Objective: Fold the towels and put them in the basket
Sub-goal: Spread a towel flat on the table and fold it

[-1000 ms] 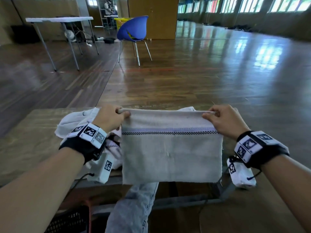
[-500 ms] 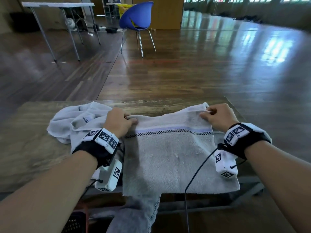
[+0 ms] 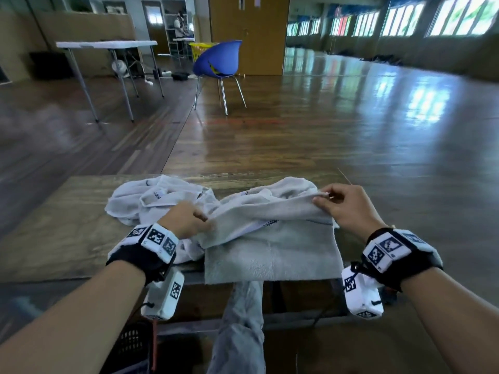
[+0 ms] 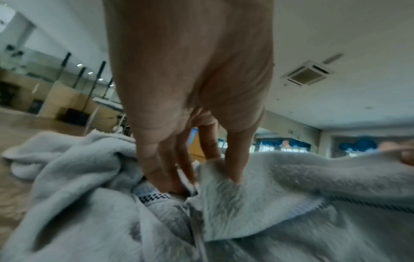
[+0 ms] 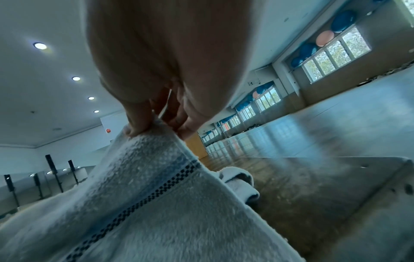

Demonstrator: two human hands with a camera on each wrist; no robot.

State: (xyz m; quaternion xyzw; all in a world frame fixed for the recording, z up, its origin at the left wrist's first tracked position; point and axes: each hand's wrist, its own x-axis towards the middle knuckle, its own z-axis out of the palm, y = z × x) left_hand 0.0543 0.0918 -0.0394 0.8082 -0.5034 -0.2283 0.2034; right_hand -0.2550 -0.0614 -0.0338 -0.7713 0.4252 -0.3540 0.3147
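A grey towel [image 3: 270,252] with a black-checked stripe lies on the wooden table [image 3: 59,225], its near edge hanging over the front. My left hand [image 3: 189,220] pinches its far left edge, thumb and fingers in the cloth [image 4: 215,186]. My right hand [image 3: 340,203] pinches the far right corner and lifts it off the table [image 5: 156,159]. The held edge droops between the hands. A crumpled pile of pale towels [image 3: 151,201] lies behind and left of my left hand. A dark basket [image 3: 129,344] shows under the table at lower left.
A blue chair [image 3: 218,63] and a white folding table [image 3: 108,47] stand far off on the wooden floor. My knee in grey jeans [image 3: 240,327] is under the table's front edge. The table ends just right of my right hand.
The towel went from hanging in the air to lying on the table. Both hands have since moved toward me with the far edge, the right one lifting its corner.
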